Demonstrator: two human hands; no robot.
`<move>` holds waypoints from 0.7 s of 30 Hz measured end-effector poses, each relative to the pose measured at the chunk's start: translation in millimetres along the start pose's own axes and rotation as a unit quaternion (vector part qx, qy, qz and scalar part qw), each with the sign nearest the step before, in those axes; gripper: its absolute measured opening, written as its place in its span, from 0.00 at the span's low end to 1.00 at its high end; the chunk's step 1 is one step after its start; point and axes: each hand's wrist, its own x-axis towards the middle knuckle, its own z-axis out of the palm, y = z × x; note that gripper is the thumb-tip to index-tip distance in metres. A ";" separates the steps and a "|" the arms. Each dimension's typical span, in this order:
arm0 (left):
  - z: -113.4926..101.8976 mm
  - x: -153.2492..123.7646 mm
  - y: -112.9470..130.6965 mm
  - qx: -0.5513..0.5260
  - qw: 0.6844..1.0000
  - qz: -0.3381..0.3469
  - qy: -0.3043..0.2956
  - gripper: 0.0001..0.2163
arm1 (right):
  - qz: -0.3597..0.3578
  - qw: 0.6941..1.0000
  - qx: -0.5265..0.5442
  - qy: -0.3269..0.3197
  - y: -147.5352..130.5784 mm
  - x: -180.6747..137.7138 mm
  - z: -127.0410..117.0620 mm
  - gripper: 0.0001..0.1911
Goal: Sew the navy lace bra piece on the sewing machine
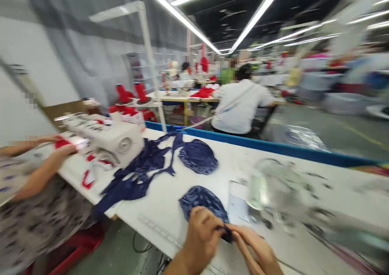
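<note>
On a white worktable (170, 194) in a busy sewing hall, the left hand (202, 236) and right hand (255, 250) both pinch the near edge of a soft, limp navy fabric piece (202, 202), with a second navy piece (198, 156) and tangled navy straps (142, 171) beyond-left, and a blurred sewing machine (273, 190) right.

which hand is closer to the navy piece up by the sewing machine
Left. The left hand lies below the far navy piece, past the near navy piece it pinches. The right hand sits further right and lower, so farther away.
</note>
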 end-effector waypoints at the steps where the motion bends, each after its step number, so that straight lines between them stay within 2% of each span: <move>1: -4.9 0.4 2.5 0.006 1.000 -0.013 -0.006 0.05 | 0.061 0.998 0.026 -0.020 -7.0 -0.4 -1.1 0.12; 4: -9.6 3.9 -1.4 -0.009 0.999 -0.001 -0.049 0.03 | 0.174 0.975 0.133 -0.045 -15.5 1.5 -3.1 0.14; 7: -5.2 5.7 -4.5 -0.016 0.996 0.031 -0.085 0.04 | 0.233 0.945 0.224 -0.050 -11.6 -1.0 -5.1 0.14; 13: 0.2 3.5 9.1 -0.019 0.993 0.012 -0.112 0.03 | 0.233 0.913 0.329 -0.064 -10.6 -6.3 -13.3 0.15; 21: 2.5 7.7 12.5 -0.066 0.982 -0.085 -0.157 0.05 | 0.233 0.934 0.269 -0.019 -15.0 -3.8 -21.2 0.07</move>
